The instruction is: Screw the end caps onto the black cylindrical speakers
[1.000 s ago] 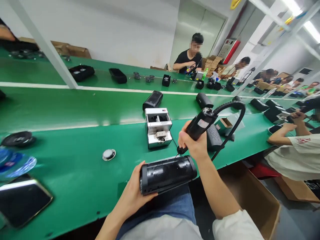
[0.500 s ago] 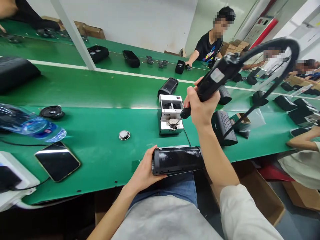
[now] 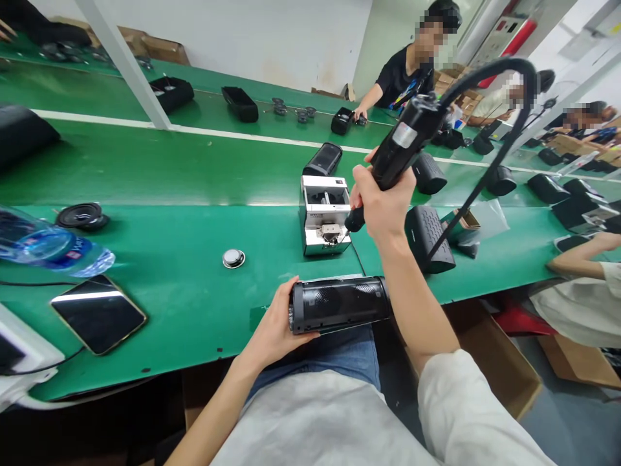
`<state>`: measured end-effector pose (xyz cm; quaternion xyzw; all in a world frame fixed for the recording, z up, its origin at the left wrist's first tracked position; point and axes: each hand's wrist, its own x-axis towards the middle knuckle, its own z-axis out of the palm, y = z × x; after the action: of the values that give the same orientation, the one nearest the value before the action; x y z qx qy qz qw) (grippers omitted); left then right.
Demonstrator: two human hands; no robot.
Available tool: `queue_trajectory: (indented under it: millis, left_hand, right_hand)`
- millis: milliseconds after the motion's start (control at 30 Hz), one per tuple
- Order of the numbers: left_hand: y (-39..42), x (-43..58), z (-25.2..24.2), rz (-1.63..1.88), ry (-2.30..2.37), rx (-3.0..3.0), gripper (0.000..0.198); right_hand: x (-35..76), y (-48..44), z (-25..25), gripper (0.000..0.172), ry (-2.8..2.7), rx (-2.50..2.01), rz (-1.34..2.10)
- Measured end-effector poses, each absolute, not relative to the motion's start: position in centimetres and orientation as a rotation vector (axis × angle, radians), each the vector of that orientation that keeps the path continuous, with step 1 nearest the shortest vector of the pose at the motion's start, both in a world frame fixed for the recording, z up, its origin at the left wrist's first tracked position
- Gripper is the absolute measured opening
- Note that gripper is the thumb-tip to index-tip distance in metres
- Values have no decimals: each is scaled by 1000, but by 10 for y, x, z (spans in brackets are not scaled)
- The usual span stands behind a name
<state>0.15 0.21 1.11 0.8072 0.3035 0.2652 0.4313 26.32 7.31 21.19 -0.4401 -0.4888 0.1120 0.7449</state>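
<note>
The left hand [image 3: 276, 320] is nearest, wrapped over the left end of a black casing [image 3: 339, 303], thumb on the upper side, fingers below; its grip is closed only as far as the casing's thickness allows. The casing lies at the near edge of the tabletop [image 3: 174, 272], above the lap [image 3: 352, 356]; its long axis runs left to right, the right end a little higher and partly hidden by the right forearm [image 3: 421, 291].

From the right hand [image 3: 385, 204], the casing lies nearer the body and somewhat left; the left hand is much the closer of the two, and the right does not touch it; the right grip is curled firmly round a black powered driver [image 3: 400, 145], whose body slants down to the left; its nose is at the lower right front of a white feeder unit [image 3: 325, 220], though I cannot tell whether the bit touches it.

Left of the feeder unit, well apart, sits a small round part [image 3: 233, 258]; just beyond the unit lies another black speaker [image 3: 325, 158]; farther off, a co-worker [image 3: 405, 74] reaches toward a small black box [image 3: 342, 121].
</note>
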Motion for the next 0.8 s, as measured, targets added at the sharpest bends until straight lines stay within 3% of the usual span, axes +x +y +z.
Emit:
queue_trajectory:
  millis: [167,367,600,800]
  left_hand:
    - [3,1,13,637,762,2044,118]
    - [5,1,11,645,771,2034,116]
    - [5,0,9,644,795,2032,116]
    - [0,-2,8,658,820,1998,113]
  right_hand:
    - [289,14,239,19,-1052,-973,212]
    - [311,-43,258,26,-995,-1051,119]
    - [313,-44,249,25,-1009,-1051,133]
    - [318,-46,214,23,-997,-1115,275]
